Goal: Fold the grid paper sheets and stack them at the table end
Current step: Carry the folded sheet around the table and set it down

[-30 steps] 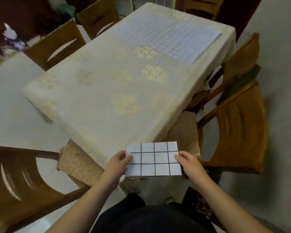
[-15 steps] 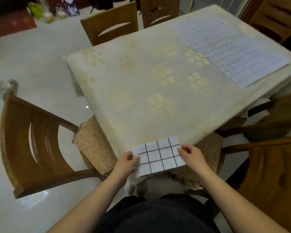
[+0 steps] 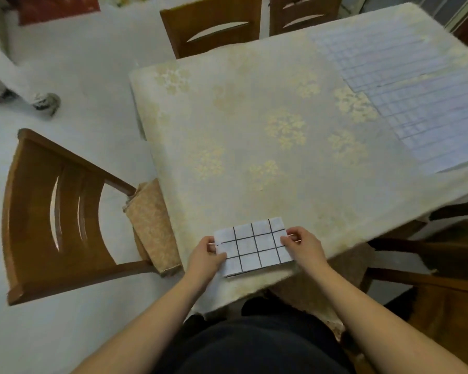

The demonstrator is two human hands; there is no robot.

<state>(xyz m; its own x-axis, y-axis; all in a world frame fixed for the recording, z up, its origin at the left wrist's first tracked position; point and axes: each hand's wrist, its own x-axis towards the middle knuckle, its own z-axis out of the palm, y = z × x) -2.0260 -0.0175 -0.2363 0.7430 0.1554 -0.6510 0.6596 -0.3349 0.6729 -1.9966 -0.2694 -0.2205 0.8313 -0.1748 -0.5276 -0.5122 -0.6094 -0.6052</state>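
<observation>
A folded grid paper sheet [image 3: 254, 245], white with black lines, is over the near corner of the table [image 3: 254, 117]; whether it touches the cloth I cannot tell. My left hand [image 3: 204, 256] pinches its left edge and my right hand [image 3: 303, 245] pinches its right edge. Large unfolded grid paper sheets [image 3: 416, 98] lie flat at the far right of the table, partly cut off by the frame.
The table wears a pale floral cloth. A wooden chair [image 3: 57, 211] with a cushion stands at the left, two more chairs [image 3: 214, 25] at the far side, another chair [image 3: 443, 292] at the right. Someone's shoe [image 3: 45, 102] is on the floor at the left.
The view has swung left and closer to the table. Both hands have carried the folded sheet forward, from in front of the table edge to over its near corner.
</observation>
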